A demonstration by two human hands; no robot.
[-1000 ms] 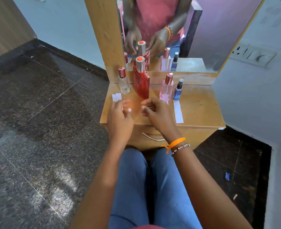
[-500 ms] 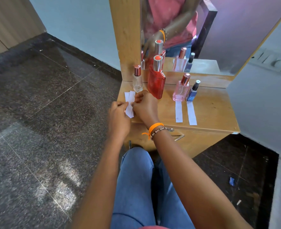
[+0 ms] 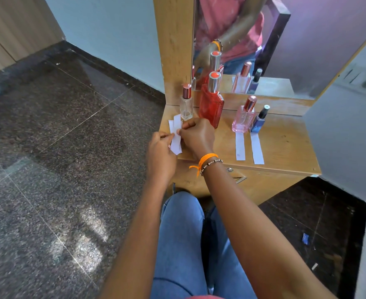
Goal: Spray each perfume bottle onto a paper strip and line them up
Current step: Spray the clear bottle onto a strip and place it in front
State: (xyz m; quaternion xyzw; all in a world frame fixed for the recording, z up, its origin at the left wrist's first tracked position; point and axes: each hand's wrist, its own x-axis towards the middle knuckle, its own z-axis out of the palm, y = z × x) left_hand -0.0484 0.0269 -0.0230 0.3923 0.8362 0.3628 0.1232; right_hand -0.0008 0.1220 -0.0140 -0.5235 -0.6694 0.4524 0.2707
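**Peeling one strip off the stack**

While both hands work the loose paper strips (image 3: 176, 134) just in front of the clear bottle (image 3: 186, 105), I treat this as separating a single strip for the next spray. My left hand (image 3: 161, 155) has its fingers curled, pinching the lower part of the strips; my right hand (image 3: 196, 134) is curled too, thumb and fingertip nipping the upper edge. I cannot tell how many strips are in the stack.

I judge the job half done: to the right of the clear bottle, beyond the red bottle (image 3: 211, 104), the pink bottle (image 3: 243, 116) and the small blue bottle (image 3: 259, 123) each have a strip lying flat in front of them, the pink's strip (image 3: 240, 145) and the blue's strip (image 3: 257, 148).

To do this well, I slide thumb against finger to fan the papers apart rather than tug, which could tear or crease one. I keep the hands low and clear of the clear bottle, which looks light and easy to tip.
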